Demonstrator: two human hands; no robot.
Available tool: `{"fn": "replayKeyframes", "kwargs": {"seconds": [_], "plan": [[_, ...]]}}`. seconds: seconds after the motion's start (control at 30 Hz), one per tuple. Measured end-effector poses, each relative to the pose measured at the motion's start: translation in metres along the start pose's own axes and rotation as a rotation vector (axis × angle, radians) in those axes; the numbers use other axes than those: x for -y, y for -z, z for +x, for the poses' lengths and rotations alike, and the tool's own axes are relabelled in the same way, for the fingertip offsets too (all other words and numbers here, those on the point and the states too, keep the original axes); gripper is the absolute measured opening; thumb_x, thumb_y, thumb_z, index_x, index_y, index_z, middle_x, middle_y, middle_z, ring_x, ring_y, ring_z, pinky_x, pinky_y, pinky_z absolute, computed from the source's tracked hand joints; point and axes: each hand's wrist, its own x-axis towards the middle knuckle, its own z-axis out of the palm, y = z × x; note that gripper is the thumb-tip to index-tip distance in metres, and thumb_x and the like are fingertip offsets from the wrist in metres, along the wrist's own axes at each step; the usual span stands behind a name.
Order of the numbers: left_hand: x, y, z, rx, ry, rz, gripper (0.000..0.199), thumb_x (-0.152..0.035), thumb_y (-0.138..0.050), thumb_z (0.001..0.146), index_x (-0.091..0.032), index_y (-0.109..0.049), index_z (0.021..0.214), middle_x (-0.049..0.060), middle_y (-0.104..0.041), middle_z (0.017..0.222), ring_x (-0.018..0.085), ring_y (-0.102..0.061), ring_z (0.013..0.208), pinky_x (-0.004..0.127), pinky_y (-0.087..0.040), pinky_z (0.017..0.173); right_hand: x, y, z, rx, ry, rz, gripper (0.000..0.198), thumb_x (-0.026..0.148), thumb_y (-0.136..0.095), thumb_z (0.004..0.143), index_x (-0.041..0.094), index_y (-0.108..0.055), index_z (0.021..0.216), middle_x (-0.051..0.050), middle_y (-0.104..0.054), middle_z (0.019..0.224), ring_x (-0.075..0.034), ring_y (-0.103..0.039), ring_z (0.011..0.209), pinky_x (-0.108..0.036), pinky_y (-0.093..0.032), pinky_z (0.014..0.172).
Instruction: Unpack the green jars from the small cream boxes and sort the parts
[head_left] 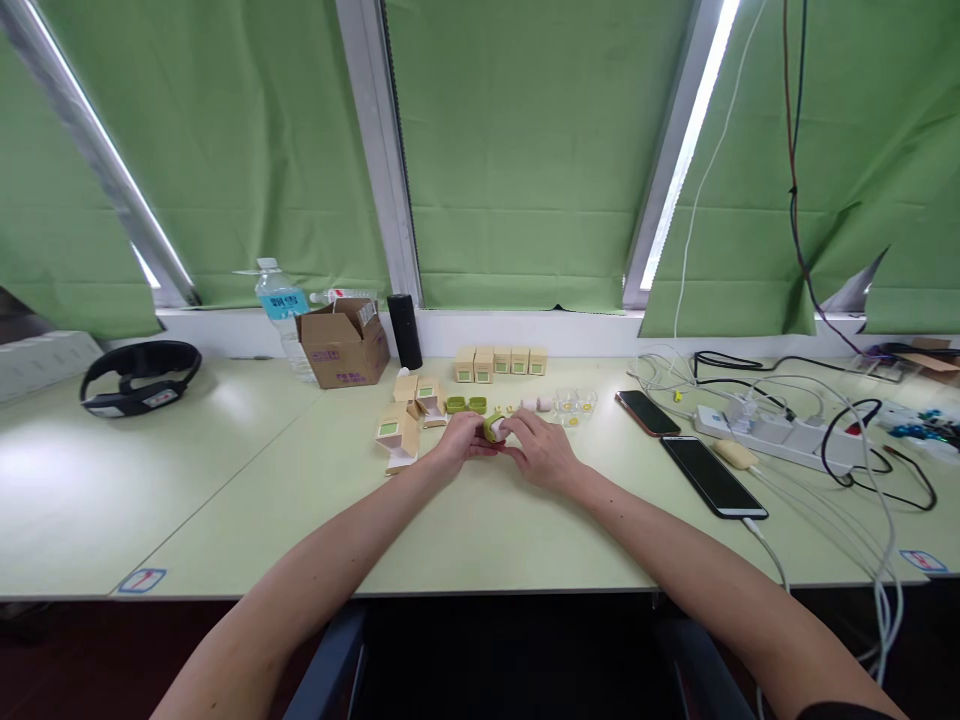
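Note:
Both hands meet over the table, fingers closed around a small green container (492, 428) with a pale piece (499, 430) at its right side. My left hand (463, 440) grips the green part from the left. The fingertips of my right hand (544, 452) pinch the pale piece and partly hide it. Just behind the hands are two square green containers (466, 405). Small pale pink cylinders (535, 404) lie behind the right hand, beside several clear cups (574, 403) with yellow spots. Opened small cardboard boxes (397, 430) lie left of my left hand.
Several closed small boxes (500, 362) stand in a row at the back. Farther left are a brown carton (345, 345), a water bottle (283, 310), a black cylinder (405, 332) and a black headset (141, 378). Two phones (712, 475), a power strip (780, 440) and loose cables occupy the right.

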Motion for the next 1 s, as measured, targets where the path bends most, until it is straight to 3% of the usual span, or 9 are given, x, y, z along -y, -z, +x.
{"fn": "replayKeyframes", "kwargs": {"seconds": [0.23, 0.33, 0.47, 0.57, 0.63, 1.0], "plan": [[0.001, -0.001, -0.008, 0.178, 0.006, 0.046, 0.019, -0.021, -0.072, 0.073, -0.017, -0.062, 0.088, 0.009, -0.074, 0.076, 0.024, -0.076, 0.071, 0.034, -0.064, 0.066, -0.011, -0.001, 0.001, -0.022, -0.011, 0.073, 0.029, 0.019, -0.057, 0.094, 0.024, -0.058, 0.123, -0.013, -0.059, 0.125, -0.023, -0.064, 0.099, -0.027, -0.048, 0.061], [0.002, -0.003, -0.006, 0.148, -0.023, 0.058, 0.027, -0.022, -0.073, 0.075, -0.018, -0.061, 0.098, 0.009, -0.074, 0.083, 0.024, -0.075, 0.075, 0.036, -0.064, 0.065, -0.014, -0.003, 0.002, -0.039, 0.003, 0.122, 0.027, 0.02, -0.058, 0.095, 0.023, -0.058, 0.122, -0.013, -0.06, 0.128, -0.023, -0.065, 0.101, -0.031, -0.054, 0.068], [0.003, -0.006, -0.003, 0.024, -0.249, 0.119, 0.023, -0.032, -0.069, 0.083, -0.018, -0.065, 0.101, 0.011, -0.072, 0.099, 0.025, -0.072, 0.092, 0.036, -0.064, 0.068, -0.017, -0.003, 0.004, -0.059, -0.023, 0.128, 0.022, 0.025, -0.059, 0.097, 0.021, -0.058, 0.119, -0.012, -0.064, 0.122, -0.023, -0.066, 0.098, -0.03, -0.054, 0.067], [0.004, -0.009, -0.007, 0.035, -0.465, 0.225, 0.029, -0.036, -0.07, 0.084, -0.019, -0.069, 0.108, 0.013, -0.071, 0.115, 0.027, -0.067, 0.111, 0.034, -0.061, 0.081, -0.018, -0.002, 0.004, -0.071, -0.064, 0.106, 0.022, 0.027, -0.058, 0.098, 0.022, -0.059, 0.119, -0.012, -0.064, 0.122, -0.023, -0.066, 0.097, -0.028, -0.051, 0.06], [0.006, -0.011, -0.012, 0.067, -0.53, 0.32, 0.035, -0.035, -0.073, 0.083, -0.02, -0.071, 0.114, 0.012, -0.071, 0.12, 0.028, -0.065, 0.116, 0.033, -0.06, 0.086, -0.019, -0.002, 0.004, -0.081, -0.071, 0.107, 0.023, 0.028, -0.057, 0.098, 0.022, -0.059, 0.12, -0.013, -0.064, 0.123, -0.023, -0.067, 0.096, -0.029, -0.052, 0.061], [0.011, -0.01, -0.015, 0.205, -0.589, 0.422, 0.04, -0.043, -0.054, 0.098, -0.021, -0.067, 0.129, 0.011, -0.071, 0.123, 0.021, -0.071, 0.1, 0.033, -0.06, 0.09, -0.018, -0.002, 0.003, -0.097, -0.039, 0.153, 0.031, 0.031, -0.047, 0.103, 0.024, -0.061, 0.129, -0.013, -0.062, 0.119, -0.023, -0.066, 0.096, -0.035, -0.058, 0.074]]}}
